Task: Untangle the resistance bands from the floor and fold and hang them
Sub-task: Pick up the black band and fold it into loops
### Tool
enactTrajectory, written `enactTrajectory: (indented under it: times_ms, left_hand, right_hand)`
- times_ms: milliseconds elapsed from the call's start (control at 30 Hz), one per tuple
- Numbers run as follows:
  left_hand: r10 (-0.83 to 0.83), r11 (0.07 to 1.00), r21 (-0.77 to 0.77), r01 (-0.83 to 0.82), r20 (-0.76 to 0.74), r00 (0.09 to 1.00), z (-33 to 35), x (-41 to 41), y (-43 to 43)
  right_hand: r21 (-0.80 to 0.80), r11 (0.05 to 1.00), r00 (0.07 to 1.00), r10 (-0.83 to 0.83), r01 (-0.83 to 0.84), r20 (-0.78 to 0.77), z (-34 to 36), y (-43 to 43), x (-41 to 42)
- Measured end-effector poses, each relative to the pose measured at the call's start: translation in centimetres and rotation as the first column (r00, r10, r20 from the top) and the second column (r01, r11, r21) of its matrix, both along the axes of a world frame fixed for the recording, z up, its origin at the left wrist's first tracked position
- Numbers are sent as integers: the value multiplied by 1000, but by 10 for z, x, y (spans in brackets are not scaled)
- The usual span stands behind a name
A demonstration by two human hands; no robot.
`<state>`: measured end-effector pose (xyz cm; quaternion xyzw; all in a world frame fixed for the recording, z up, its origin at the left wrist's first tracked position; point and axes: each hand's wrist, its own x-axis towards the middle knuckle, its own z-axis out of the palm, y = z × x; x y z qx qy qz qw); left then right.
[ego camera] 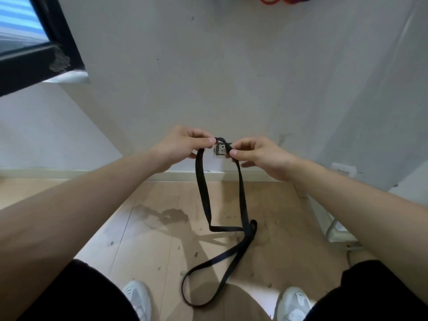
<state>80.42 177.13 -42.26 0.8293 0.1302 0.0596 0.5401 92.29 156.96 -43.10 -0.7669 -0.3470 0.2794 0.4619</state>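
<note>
A black resistance band (203, 195) hangs in front of me from both hands. My left hand (185, 144) pinches its top left strand between thumb and fingers. My right hand (257, 156) pinches the top right strand close by, with a short loop of band between the two hands. Below, the two strands cross and twist near the floor, and a long loop (208, 283) trails down between my shoes. At the top edge of the wall, red (271, 0), purple and green bands hang, mostly cut off by the frame.
A white wall stands straight ahead with a wall socket (220, 151) behind my hands. A black window frame (41, 56) is at the upper left. A white rack or stand (335, 230) sits on the wooden floor at the right. My white shoes (136, 297) are at the bottom.
</note>
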Motion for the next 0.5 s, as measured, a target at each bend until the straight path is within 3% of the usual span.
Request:
enactTrajectory:
  times_ms: [333,500]
  left_hand:
    - [-65,995,66,73,-123,990,1,-21,18]
    - [-103,995,13,104,-46,994,11,-30,14]
  right_hand:
    - [-8,999,988,52,-53,-145,0,21,-13]
    - [13,994,975,108,-108,-194,2,28,-22]
